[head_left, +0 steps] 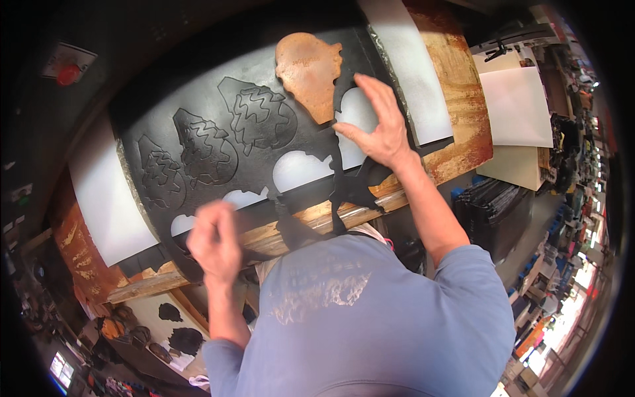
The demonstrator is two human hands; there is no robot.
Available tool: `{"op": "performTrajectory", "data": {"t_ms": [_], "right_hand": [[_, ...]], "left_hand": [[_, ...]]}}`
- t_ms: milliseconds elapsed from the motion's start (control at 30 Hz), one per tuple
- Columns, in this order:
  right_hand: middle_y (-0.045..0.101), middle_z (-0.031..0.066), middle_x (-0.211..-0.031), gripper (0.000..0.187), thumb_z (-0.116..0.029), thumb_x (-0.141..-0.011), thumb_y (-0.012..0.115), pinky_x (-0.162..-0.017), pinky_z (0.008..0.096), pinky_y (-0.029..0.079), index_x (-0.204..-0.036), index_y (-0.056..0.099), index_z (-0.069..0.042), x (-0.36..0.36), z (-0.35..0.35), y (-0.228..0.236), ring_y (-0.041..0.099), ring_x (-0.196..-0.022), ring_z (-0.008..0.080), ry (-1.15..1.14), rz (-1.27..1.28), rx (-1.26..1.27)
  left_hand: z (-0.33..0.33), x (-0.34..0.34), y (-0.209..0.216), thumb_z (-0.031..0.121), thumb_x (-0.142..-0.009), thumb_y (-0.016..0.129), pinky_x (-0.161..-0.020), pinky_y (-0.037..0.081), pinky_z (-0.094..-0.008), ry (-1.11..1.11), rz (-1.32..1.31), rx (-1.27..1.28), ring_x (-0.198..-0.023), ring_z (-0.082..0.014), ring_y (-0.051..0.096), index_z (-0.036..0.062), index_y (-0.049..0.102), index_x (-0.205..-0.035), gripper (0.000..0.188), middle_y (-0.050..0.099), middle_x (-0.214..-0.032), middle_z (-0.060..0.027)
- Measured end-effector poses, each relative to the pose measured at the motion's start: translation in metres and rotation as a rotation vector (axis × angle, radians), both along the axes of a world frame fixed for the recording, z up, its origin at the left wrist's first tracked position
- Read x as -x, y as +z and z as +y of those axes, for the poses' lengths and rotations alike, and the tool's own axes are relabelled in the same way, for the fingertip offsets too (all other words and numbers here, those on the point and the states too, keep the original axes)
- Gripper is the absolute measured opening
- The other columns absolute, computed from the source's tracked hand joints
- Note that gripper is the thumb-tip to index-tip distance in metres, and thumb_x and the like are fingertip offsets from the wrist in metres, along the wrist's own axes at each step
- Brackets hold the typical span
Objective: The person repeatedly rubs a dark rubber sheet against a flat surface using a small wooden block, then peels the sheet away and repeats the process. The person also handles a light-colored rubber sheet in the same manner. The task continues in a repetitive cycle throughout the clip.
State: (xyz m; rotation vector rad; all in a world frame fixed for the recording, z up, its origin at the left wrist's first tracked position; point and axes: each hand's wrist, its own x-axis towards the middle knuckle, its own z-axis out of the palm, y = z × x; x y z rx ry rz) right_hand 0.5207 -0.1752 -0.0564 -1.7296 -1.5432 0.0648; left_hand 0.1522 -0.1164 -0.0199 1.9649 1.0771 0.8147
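A black leather-like sheet (205, 86) lies over a white board, with several jagged outlines cut into it and rounded openings along its near edge. On its far part rests a flat orange-brown cutting die (307, 69), rounded at the top and narrowing toward me. My right hand (383, 126) is open just right of the die, thumb and fingers spread, the thumb by the die's narrow end. My left hand (215, 241) is above the sheet's near edge, its fingers curled but smeared by motion; whether it holds anything is unclear. Thin black strips (354, 192) hang at the near edge.
White board (102, 192) shows on the left and on the right, on a worn wooden base (460, 86). A wooden rail (149, 288) runs along the near edge by my body. A red button (67, 74) is at upper left. Stacked black material (493, 205) stands to the right.
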Motion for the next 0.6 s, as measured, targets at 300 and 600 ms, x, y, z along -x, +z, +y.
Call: {"op": "performTrajectory", "data": {"t_ms": [300,600], "right_hand": [[0.073,0.0099,-0.118,0.032,-0.013,-0.099,0.078,-0.099,0.0340,0.055,-0.127,0.071,0.000,-0.006,0.003,0.001,0.069,-0.109,0.0190,-0.156,0.380,-0.027],[0.069,0.0052,-0.079,0.017,-0.016,-0.104,0.072,-0.070,0.0255,0.051,-0.100,0.073,0.000,-0.065,0.047,0.116,0.062,-0.075,0.0094,-0.121,-0.005,-0.530]], "left_hand": [[-0.073,-0.028,-0.058,0.005,-0.087,0.083,-0.056,0.047,-0.0417,-0.017,0.128,-0.414,-0.061,-0.0301,0.061,0.0070,0.061,-0.088,0.022,0.062,-0.074,-0.0086],[-0.075,-0.034,-0.049,0.009,-0.096,0.077,-0.056,0.049,-0.0428,0.057,0.125,-0.444,-0.060,-0.0326,0.062,0.0059,0.060,-0.086,0.020,0.062,-0.073,-0.0105]]}}
